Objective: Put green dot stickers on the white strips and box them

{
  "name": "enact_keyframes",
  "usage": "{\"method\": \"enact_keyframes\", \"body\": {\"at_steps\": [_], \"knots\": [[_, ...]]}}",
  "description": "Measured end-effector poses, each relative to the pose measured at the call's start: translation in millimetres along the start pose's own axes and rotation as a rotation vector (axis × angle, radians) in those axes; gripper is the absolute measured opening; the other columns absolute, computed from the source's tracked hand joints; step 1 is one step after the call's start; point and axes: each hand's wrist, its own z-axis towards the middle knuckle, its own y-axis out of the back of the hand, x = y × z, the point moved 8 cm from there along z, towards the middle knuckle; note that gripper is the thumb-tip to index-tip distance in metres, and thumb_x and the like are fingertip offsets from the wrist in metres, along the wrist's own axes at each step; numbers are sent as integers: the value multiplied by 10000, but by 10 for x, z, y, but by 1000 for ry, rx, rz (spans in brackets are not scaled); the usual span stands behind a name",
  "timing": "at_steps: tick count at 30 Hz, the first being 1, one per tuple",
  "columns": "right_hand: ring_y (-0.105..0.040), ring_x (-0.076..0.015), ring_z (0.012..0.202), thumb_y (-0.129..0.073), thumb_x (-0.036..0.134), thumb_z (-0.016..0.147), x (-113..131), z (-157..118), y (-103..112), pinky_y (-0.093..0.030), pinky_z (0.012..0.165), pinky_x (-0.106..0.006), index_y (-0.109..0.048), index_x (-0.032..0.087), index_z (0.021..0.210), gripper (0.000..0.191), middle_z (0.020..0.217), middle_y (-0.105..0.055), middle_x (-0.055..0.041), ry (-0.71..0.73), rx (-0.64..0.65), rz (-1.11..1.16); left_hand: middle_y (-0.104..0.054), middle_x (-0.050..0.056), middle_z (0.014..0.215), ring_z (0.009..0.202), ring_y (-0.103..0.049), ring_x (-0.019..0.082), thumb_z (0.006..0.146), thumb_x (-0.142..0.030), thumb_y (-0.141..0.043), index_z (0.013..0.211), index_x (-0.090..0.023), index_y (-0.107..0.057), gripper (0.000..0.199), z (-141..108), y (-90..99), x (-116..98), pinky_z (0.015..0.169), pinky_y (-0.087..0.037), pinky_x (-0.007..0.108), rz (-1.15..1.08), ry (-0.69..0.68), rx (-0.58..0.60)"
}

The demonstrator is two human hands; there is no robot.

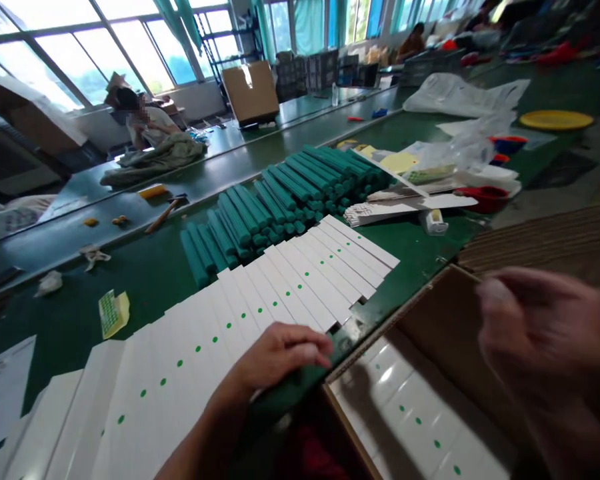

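Observation:
My left hand (pixel 280 357) lies with curled fingers on the near end of a fanned row of long white cards with green dots (pixel 260 300). Whether it grips them is hidden. My right hand (pixel 545 333) is blurred, high over an open cardboard box (pixel 430 313) at the lower right, and I cannot tell whether it holds anything. Inside the box lie more dotted white cards (pixel 405 413). Beyond the row, a heap of teal-green bundled rods (pixel 280 207) rests on the green workbench (pixel 145 313).
Plastic bags (pixel 455 93), a red bowl (pixel 483 199) and a yellow plate (pixel 555 120) lie at the upper right. Corrugated cardboard (pixel 545 243) stands right of the box. A seated person (pixel 147 120) works behind a parallel green bench (pixel 220 167).

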Motion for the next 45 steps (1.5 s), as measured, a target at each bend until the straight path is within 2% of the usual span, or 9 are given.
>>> {"method": "enact_keyframes", "body": {"at_steps": [2, 4, 8, 14, 22, 29, 36, 40, 45], "knots": [[-606, -200, 690, -501, 434, 854, 656, 284, -513, -475, 623, -315, -593, 154, 971, 317, 840, -636, -97, 368, 164, 27, -620, 131, 1234, 1155, -567, 268, 855, -476, -528, 1221, -157, -602, 491, 128, 560, 358, 1016, -423, 410, 321, 117, -412], [-614, -183, 700, -511, 408, 857, 995, 328, -1342, -458, 622, -282, -586, 130, 1030, 335, 870, -657, -97, 531, 587, -65, -505, 161, 1371, 1286, -451, 277, 858, -381, -537, 1317, -114, -507, 532, 367, 873, 667, 1094, -340, 423, 575, 181, -513], [-644, -261, 777, -633, 563, 738, 1008, -186, -2608, -444, 605, -295, -658, 103, 814, 467, 802, -672, -149, 677, 1377, -452, -462, 154, 1397, 1307, -413, 234, 907, -241, -437, 1357, -96, -433, 473, 874, 1595, 939, 1096, -337, 360, 831, 188, -743], [-615, -258, 561, -664, 735, 570, 442, -782, -3019, -488, 478, -362, -645, 119, 801, 658, 619, -612, -87, 238, 1757, -547, -546, 156, 1237, 1161, -467, 304, 889, -378, -487, 1213, -115, -548, 422, 1325, 2298, 1199, 946, -413, 405, 960, 446, -810], [-641, -264, 669, -588, 798, 599, 227, -1010, -3185, -531, 468, -365, -561, 90, 985, 806, 953, -611, -177, -21, 1858, -296, -610, 139, 1113, 1121, -440, 314, 883, -401, -486, 1051, -178, -639, 318, 1396, 2100, 1253, 901, -349, 513, 1026, 456, -824], [-586, -386, 1033, -688, 722, 553, 314, -926, -3258, -480, 771, -394, -326, 19, 1319, 1101, 1161, -573, -287, 129, 1466, -354, -608, 139, 1162, 1133, -453, 303, 921, -408, -403, 1216, -190, -550, 395, 1389, 1983, 1265, 929, -335, 532, 1066, 406, -805], [-627, -340, 947, -434, 656, 821, 244, -908, -3288, -450, 700, -358, -442, 92, 1197, 677, 1091, -631, -236, 163, 1462, -348, -385, 210, 1442, 1330, -290, 375, 808, -706, -385, 1486, -143, -168, 908, 1402, 1951, 1311, 1035, -186, 652, 1063, 387, -548], [-636, -317, 933, -410, 535, 881, 294, -848, -3286, -439, 685, -333, -516, 115, 1112, 491, 1070, -649, -212, 161, 1453, -349, 35, 124, 1580, 1414, 14, 426, 556, -805, -595, 1505, -261, -4, 1244, 1376, 1604, 1163, 1039, -71, 705, 1150, 199, -298], [-616, -350, 993, -485, 483, 860, 335, -786, -3289, -433, 728, -350, -569, 77, 1082, 471, 1098, -633, -256, 168, 1463, -349, 60, 97, 1580, 1412, 73, 435, 498, -793, -652, 1496, -316, -120, 1227, 1351, 1225, 1198, 1013, -48, 741, 1127, 127, -69]]}}
